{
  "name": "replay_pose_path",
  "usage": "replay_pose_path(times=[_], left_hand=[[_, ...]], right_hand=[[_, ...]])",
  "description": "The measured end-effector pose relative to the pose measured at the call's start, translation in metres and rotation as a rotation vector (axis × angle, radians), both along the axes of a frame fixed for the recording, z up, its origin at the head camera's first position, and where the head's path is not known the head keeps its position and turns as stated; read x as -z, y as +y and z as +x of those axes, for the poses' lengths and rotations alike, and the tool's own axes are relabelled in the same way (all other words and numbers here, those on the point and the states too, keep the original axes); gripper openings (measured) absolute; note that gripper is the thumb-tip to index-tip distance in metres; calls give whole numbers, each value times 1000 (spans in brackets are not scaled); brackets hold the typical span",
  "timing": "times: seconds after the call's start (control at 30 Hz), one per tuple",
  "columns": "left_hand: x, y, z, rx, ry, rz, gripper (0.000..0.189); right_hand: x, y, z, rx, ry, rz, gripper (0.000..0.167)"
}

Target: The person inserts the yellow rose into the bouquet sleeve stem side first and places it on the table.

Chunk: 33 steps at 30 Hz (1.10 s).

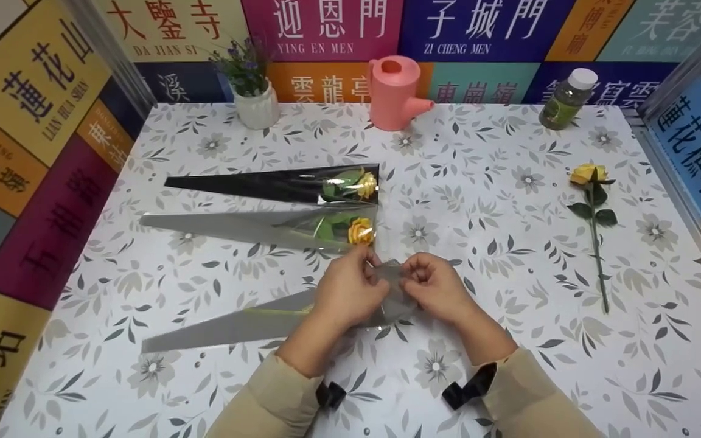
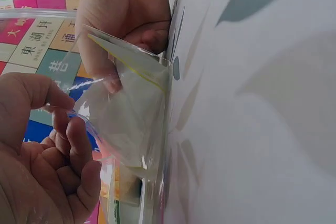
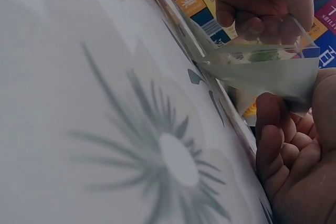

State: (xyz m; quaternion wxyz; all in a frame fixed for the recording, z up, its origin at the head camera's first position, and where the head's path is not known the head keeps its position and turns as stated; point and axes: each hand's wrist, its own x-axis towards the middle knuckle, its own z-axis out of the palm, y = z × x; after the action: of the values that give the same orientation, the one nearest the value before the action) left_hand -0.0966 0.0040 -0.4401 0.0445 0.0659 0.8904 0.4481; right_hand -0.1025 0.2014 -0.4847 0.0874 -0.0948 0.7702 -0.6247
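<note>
A grey flower sleeve [image 1: 223, 325] with a clear front lies slantwise on the table, its narrow end to the left. At its wide end, my left hand [image 1: 350, 289] pinches the clear film between thumb and forefinger. Opposite it, my right hand [image 1: 435, 286] grips the grey backing. The sleeve's mouth [image 3: 283, 80] gapes between the two hands in the right wrist view. Just beyond the left hand lies another grey sleeve [image 1: 223, 224] with a yellow rose [image 1: 361, 231] inside. To the right, a loose yellow rose [image 1: 589, 174] lies with its green stem toward me.
A black sleeve [image 1: 241, 185] holding a yellow rose [image 1: 366, 184] lies behind the grey ones. Along the back stand a white flowerpot [image 1: 256, 108], a pink watering can [image 1: 394, 97] and a white-capped bottle [image 1: 563, 103]. Patterned panels enclose the floral-covered table [image 1: 478, 194].
</note>
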Motion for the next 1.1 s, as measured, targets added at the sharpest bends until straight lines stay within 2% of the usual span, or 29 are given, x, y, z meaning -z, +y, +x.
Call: replay_pose_path(times=[0.13, 0.2, 0.27, 0.33, 0.4, 0.47, 0.53, 0.6, 0.63, 0.7, 0.8, 0.93, 1.03, 1.1], left_hand=[[0, 0, 0, -14, 30, 25, 12], [-1, 0, 0, -18, 43, 28, 10], [-1, 1, 0, -23, 46, 27, 9], [0, 1, 0, -29, 54, 21, 8], [0, 1, 0, -35, 58, 18, 8], [1, 1, 0, -35, 60, 19, 8], [2, 1, 0, -32, 57, 25, 9], [2, 2, 1, -27, 54, 34, 8], [2, 2, 1, -24, 51, 37, 8], [2, 1, 1, -20, 52, 38, 7], [2, 1, 1, -16, 54, 34, 5], [2, 0, 1, -9, 41, 33, 7], [3, 1, 1, -1, 39, 32, 8], [4, 1, 1, 3, 43, 32, 9]], right_hand=[[-4, 10, -4, -44, 24, 0, 11], [-7, 18, -9, 28, 58, -22, 11], [-9, 31, -17, 193, 127, -41, 10], [-9, 48, -25, 445, 192, -32, 10], [-7, 69, -34, 688, 244, 32, 11], [-5, 93, -39, 887, 291, 122, 11], [-5, 116, -41, 1028, 306, 233, 12], [-5, 139, -40, 1111, 320, 336, 16], [-6, 150, -39, 1139, 314, 392, 18], [-7, 169, -36, 1177, 243, 499, 25], [-8, 193, -31, 1171, 82, 602, 36], [-11, 212, -26, 1105, -151, 630, 46], [-11, 220, -25, 1064, -255, 621, 47], [-9, 222, -26, 1045, -292, 619, 45]])
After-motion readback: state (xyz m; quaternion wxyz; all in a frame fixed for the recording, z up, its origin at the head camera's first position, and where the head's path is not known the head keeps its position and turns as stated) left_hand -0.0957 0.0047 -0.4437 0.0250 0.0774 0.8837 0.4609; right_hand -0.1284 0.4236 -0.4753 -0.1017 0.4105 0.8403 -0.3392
